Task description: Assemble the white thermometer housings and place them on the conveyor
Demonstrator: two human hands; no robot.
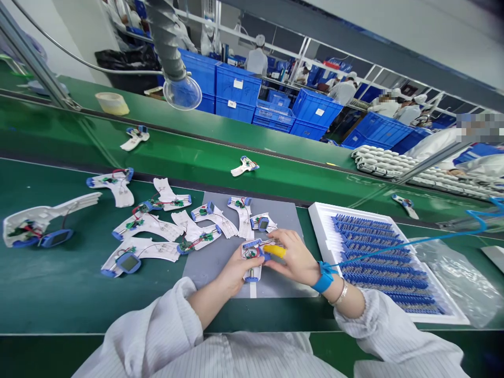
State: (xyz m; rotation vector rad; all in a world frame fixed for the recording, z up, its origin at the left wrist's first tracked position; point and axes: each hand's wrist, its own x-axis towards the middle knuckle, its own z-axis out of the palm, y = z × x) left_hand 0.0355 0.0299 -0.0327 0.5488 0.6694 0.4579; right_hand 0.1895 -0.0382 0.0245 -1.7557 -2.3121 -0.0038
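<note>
My left hand (233, 270) grips an opened white-and-blue handheld device housing (251, 245), apparently a forehead thermometer, with wires and a green board inside. Its thumb lies across the housing's front. My right hand (297, 258) is closed at the housing's right side, pinching around its blue part; a yellow finger cot (274, 251) covers one finger. The fingers partly hide what they touch there. Both hands are above a grey mat (291, 223). Just beyond them lies a similar housing with a small display (262, 224). More opened housings (147, 228) are spread to the left.
A white foam tray (321, 223) at right holds rows of blue pieces with metal pins (378, 252). A blue cord (409, 242) runs from my right wristband. Housings (244, 166) rest on the green conveyor (189, 152). An extraction hose (167, 42) hangs above; people work beyond blue crates (238, 89).
</note>
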